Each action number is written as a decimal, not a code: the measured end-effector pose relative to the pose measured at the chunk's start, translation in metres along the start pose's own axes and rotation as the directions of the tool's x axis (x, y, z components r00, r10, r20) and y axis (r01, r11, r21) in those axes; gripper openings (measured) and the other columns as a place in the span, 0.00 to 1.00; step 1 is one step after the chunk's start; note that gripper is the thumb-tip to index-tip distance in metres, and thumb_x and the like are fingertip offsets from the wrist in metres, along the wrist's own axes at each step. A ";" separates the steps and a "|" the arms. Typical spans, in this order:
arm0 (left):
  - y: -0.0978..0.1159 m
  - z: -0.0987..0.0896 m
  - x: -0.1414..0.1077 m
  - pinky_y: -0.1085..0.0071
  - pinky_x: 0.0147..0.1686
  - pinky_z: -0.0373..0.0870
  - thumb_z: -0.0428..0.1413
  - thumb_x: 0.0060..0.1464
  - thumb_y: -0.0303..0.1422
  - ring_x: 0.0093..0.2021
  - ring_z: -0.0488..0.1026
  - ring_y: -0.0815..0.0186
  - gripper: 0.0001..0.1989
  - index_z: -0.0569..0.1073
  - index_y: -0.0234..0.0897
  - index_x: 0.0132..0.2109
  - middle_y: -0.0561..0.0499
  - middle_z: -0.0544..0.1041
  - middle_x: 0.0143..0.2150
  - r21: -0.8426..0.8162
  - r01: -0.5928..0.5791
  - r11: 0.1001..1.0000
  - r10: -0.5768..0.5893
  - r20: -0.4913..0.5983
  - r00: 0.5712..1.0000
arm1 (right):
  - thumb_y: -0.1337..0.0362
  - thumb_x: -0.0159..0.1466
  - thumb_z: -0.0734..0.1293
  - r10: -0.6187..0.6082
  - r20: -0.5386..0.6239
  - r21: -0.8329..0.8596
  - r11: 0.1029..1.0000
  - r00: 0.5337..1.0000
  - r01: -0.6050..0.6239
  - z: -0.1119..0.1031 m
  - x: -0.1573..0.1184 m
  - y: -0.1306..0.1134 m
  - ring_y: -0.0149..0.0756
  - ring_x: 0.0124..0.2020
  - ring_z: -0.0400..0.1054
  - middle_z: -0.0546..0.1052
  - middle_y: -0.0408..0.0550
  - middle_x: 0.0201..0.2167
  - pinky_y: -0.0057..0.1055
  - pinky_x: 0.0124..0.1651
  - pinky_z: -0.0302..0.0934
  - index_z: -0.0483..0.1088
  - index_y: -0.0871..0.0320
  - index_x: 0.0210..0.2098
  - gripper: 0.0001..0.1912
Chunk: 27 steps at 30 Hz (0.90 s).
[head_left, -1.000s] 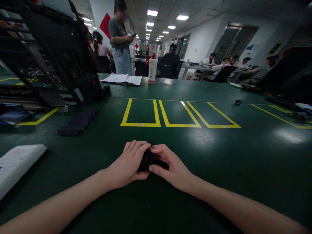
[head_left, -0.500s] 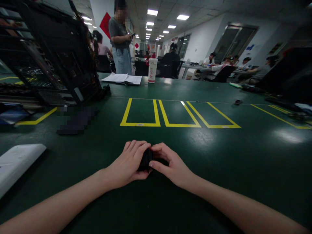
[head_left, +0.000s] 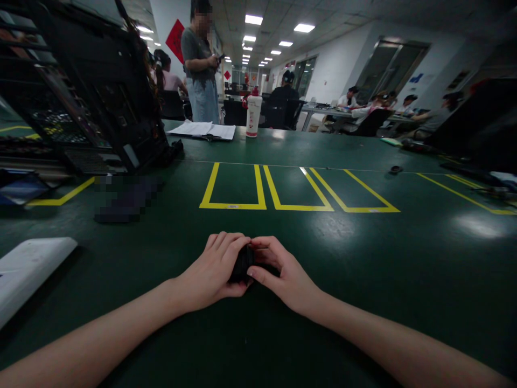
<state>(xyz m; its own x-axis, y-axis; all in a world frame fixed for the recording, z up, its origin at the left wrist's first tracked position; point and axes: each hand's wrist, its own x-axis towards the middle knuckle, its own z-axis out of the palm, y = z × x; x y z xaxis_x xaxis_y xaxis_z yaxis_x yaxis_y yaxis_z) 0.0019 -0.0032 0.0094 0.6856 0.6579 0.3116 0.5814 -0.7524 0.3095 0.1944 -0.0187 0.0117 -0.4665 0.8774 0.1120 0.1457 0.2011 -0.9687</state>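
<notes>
Both hands grip a small black object.

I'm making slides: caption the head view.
Left hand and right hand on a small black object, green table beneath.

From the wearer's head, I look forward and down, near the left hand and right hand, across the green table into the room.

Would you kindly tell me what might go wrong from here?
The black object might slip if the left hand loosens, as the right hand seems to meet it only at its side. With both hands' fingertips so close, they could get in each other's way. Farther off, the upright bottle could tip toward the papers beside it if bumped.
</notes>
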 end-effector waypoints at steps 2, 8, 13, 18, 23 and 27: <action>-0.001 0.001 0.000 0.54 0.47 0.61 0.61 0.44 0.28 0.50 0.63 0.52 0.36 0.51 0.38 0.57 0.42 0.64 0.52 0.002 0.004 1.000 -0.004 -0.008 1.000 | 0.68 0.60 0.65 -0.017 0.020 -0.014 1.000 1.000 0.017 -0.001 -0.001 0.000 0.36 0.49 0.64 0.67 0.46 0.45 0.41 0.54 0.61 0.62 0.53 0.46 0.15; -0.001 0.001 -0.001 0.54 0.48 0.60 0.61 0.43 0.27 0.50 0.63 0.52 0.36 0.52 0.37 0.57 0.43 0.64 0.53 -0.014 0.006 1.000 -0.006 -0.002 1.000 | 0.69 0.59 0.66 -0.097 0.027 -0.070 0.993 0.995 0.099 -0.003 -0.004 0.003 0.37 0.50 0.63 0.64 0.45 0.48 0.42 0.54 0.61 0.64 0.52 0.43 0.13; -0.001 0.002 0.001 0.55 0.47 0.60 0.61 0.44 0.27 0.49 0.63 0.52 0.35 0.52 0.37 0.56 0.43 0.64 0.52 -0.002 -0.002 1.000 0.002 -0.015 1.000 | 0.69 0.59 0.66 -0.073 -0.034 -0.033 0.997 0.997 0.072 0.001 -0.001 0.002 0.36 0.47 0.66 0.66 0.45 0.44 0.41 0.53 0.62 0.63 0.54 0.41 0.11; -0.001 0.002 0.000 0.56 0.47 0.60 0.60 0.45 0.28 0.49 0.63 0.53 0.34 0.52 0.36 0.56 0.42 0.64 0.52 -0.008 -0.001 1.000 0.001 -0.003 1.000 | 0.69 0.59 0.66 -0.040 0.001 -0.024 0.999 0.999 0.040 0.000 0.000 0.004 0.36 0.50 0.64 0.67 0.46 0.46 0.40 0.55 0.61 0.60 0.54 0.47 0.17; -0.001 -0.001 0.001 0.56 0.47 0.60 0.60 0.45 0.28 0.50 0.63 0.52 0.34 0.52 0.36 0.56 0.42 0.64 0.52 -0.013 0.004 1.000 -0.004 0.009 1.000 | 0.71 0.58 0.66 -0.116 0.025 -0.029 0.993 0.993 0.117 -0.002 -0.004 0.007 0.35 0.49 0.64 0.64 0.45 0.47 0.39 0.54 0.62 0.61 0.52 0.45 0.17; 0.000 -0.001 0.001 0.56 0.47 0.60 0.60 0.45 0.28 0.49 0.63 0.53 0.33 0.53 0.36 0.56 0.42 0.65 0.52 -0.028 0.014 1.000 -0.014 0.010 1.000 | 0.70 0.59 0.65 -0.099 0.014 -0.009 0.995 0.995 0.099 -0.001 -0.004 0.005 0.35 0.49 0.65 0.64 0.44 0.47 0.38 0.52 0.64 0.63 0.53 0.42 0.12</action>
<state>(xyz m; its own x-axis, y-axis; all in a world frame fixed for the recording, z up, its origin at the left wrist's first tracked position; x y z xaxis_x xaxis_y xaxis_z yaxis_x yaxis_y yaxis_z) 0.0022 -0.0022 0.0108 0.6819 0.6679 0.2983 0.5783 -0.7420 0.3392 0.1976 -0.0214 0.0068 -0.4909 0.8469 0.2044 0.1066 0.2912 -0.9507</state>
